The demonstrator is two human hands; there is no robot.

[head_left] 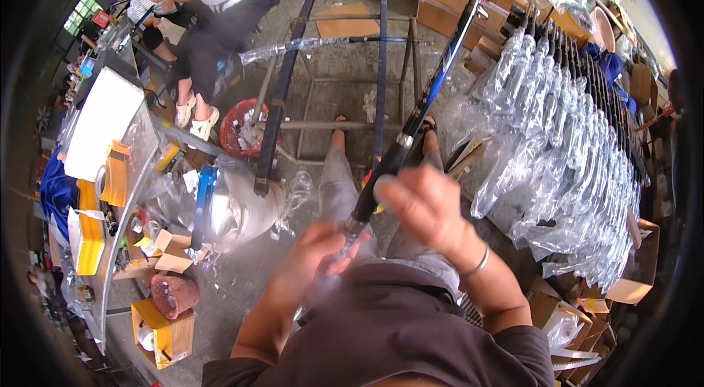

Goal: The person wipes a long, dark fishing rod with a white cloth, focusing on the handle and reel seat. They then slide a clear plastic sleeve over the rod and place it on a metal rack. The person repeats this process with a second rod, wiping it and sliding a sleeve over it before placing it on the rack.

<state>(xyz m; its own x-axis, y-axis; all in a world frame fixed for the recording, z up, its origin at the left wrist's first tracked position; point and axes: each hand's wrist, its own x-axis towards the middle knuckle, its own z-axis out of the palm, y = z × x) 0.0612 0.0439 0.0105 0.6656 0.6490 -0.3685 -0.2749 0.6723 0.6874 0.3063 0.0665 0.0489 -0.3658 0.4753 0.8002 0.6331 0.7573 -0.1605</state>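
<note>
A fishing rod [389, 165] slants up and away from me to the right, with a black grip and a blue and black shaft. My left hand [323, 248] is closed around the rod's lower end by my waist. Clear plastic [323, 288], blurred, hangs under that hand. Beside the grip, my right hand [425, 204] is blurred, its fingers curled and its thumb over the grip's edge. Whatever it holds is hidden. Beyond my hands stands a metal frame with two dark padded bars [279, 108], and another plastic-wrapped rod [330, 42] lies across them.
On the right, several rods in clear plastic sleeves [557, 138] lean in a row. Cardboard boxes [447, 2] stand behind. To the left are a cluttered workbench [132, 189], a red basket [242, 127], a wrapped roll [246, 207] and a seated person [220, 28].
</note>
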